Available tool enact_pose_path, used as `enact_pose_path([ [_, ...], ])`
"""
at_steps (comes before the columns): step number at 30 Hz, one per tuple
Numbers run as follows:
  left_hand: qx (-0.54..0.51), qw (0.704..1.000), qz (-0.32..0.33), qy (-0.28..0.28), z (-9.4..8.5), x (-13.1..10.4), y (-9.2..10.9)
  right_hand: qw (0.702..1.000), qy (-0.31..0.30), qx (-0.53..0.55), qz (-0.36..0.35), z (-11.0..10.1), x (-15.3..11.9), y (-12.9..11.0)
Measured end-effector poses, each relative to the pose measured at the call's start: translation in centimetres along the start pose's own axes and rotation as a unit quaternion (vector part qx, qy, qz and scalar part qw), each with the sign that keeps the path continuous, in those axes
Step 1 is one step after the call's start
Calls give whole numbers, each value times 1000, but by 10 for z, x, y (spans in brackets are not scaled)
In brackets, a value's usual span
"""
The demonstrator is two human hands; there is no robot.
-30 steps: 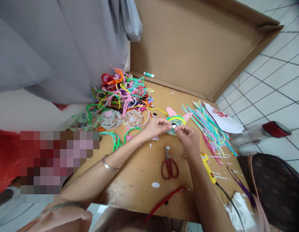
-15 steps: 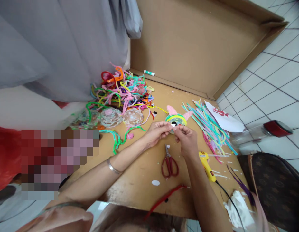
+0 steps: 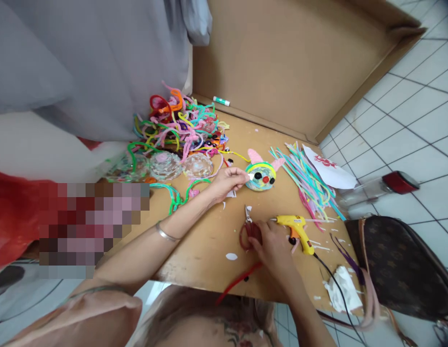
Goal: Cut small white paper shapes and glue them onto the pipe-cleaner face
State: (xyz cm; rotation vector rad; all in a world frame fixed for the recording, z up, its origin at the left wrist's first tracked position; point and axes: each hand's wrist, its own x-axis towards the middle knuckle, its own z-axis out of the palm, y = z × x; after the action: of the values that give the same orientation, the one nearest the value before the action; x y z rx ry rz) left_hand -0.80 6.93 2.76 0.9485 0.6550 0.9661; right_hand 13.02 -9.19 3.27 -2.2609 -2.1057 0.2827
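Note:
My left hand (image 3: 228,184) is closed in a pinch on a small white paper piece (image 3: 250,177), beside the left edge of a round animal face (image 3: 262,186). The face has pink ears, a yellow and green band, black eyes and a red nose, and lies on the table. My right hand (image 3: 276,245) is down on the red handles of a pair of scissors (image 3: 244,234), its fingers closed around one loop. The scissors lie with blades pointing away from me. Just right of that hand rests a yellow glue gun (image 3: 294,225).
A heap of pipe cleaners (image 3: 189,123) sits back left, a straight bundle (image 3: 305,173) back right. Clear round discs (image 3: 166,166) lie left. A white paper oval (image 3: 231,257) and red pipe cleaner (image 3: 235,285) are near the front edge. A bottle (image 3: 372,190) and brown bag (image 3: 408,270) stand right.
My right hand has left the paper piece and come down toward me onto the scissors. My left hand has shifted left, still pinching the piece, and the animal face is now uncovered.

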Motion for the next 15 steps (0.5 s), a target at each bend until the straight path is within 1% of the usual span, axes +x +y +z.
enact_pose_path([
  [4, 35, 999, -2, -17, 2, -3, 1, 999, 27, -35, -26, 6, -3, -16],
  [6, 42, 999, 1, -27, 3, -4, 2, 998, 39, -26, -33, 8, -2, -22],
  [8, 42, 998, 2, -36, 4, -5, 3, 999, 44, -3, -15, 10, -1, -22],
  [10, 36, 998, -4, -46, 5, -6, 4, 998, 54, 38, 8, 11, 1, -15],
  [12, 24, 998, -21, -59, 6, -7, 6, 988, 70, 136, 3, 9, 1, -3],
  [13, 16, 997, -30, -68, 5, -8, 6, 974, 66, 218, -3, 7, -1, 5],
  [14, 8, 996, -40, -80, 5, -8, 7, 946, 52, 319, 14, 3, -3, 12],
  [15, -1, 994, -48, -94, 5, -9, 8, 905, 31, 422, 45, -2, -5, 18],
])
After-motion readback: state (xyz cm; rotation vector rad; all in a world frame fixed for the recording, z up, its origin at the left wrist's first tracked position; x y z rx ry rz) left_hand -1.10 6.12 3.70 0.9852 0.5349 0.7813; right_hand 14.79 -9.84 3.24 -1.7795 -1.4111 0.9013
